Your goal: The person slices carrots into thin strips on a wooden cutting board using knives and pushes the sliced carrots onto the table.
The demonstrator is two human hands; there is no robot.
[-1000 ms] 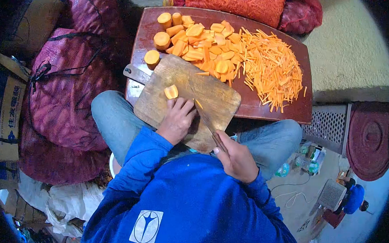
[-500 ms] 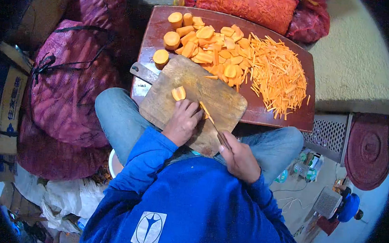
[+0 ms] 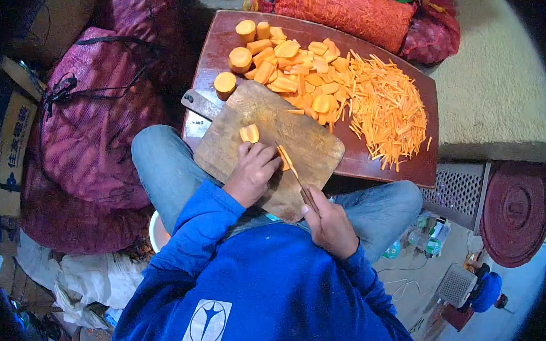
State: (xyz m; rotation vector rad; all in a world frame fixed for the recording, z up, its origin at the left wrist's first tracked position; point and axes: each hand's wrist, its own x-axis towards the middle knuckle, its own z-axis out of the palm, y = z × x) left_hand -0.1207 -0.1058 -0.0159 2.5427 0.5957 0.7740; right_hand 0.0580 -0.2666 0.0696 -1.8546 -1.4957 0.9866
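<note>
A wooden cutting board [image 3: 314, 145] with a short handle lies tilted across my lap and the table's near edge. My left hand [image 3: 252, 174] rests on it, fingers curled down over carrot slices [image 3: 285, 165] that mostly hide beneath them. A few cut carrot slices [image 3: 249, 133] stick out just beyond those fingertips. My right hand [image 3: 332, 228] grips a knife [image 3: 309, 199] by its handle. Its thin blade points up and left, beside my left fingers, with a carrot strip along it.
On the red-brown table [image 3: 418, 163] are thick carrot chunks [image 3: 240, 59], a heap of carrot slices [image 3: 303, 73] and a pile of carrot sticks [image 3: 390, 112]. An orange-red mesh sack [image 3: 346, 17] lies behind. Large purple mesh sacks [image 3: 99, 124] stand at left.
The view has shifted slightly. Both hands stay at nearly the same place on the board, and the knife blade has moved only a little beside the left fingers.
</note>
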